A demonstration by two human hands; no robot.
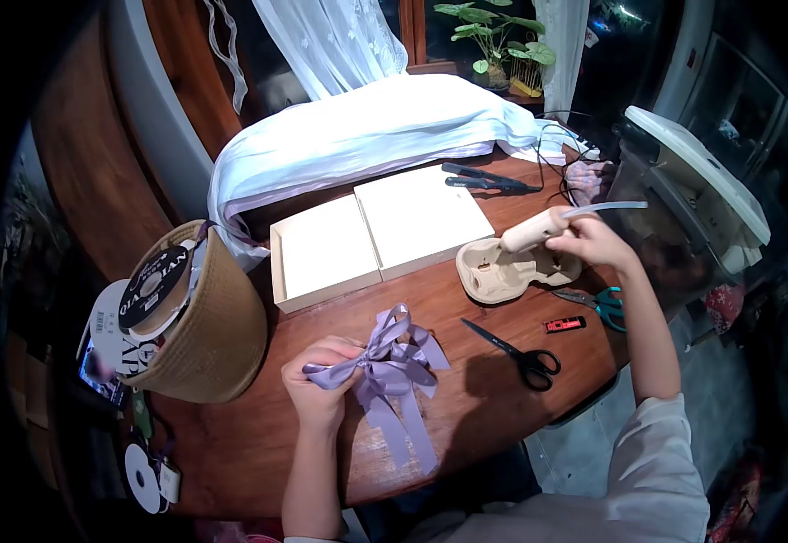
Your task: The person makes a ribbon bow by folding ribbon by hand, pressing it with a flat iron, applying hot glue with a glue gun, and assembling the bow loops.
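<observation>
Showing up lower centre of frame, purple ribbon bow was pinched in left hand, fingers closed on its left side. Right of centre, cream glue gun with translucent stick poking out back was gripped in right hand, nose angled down at cardboard tray. Black scissors were parked below tray, near red cutter. Woven basket was stuffed with spools, left side of frame.
</observation>
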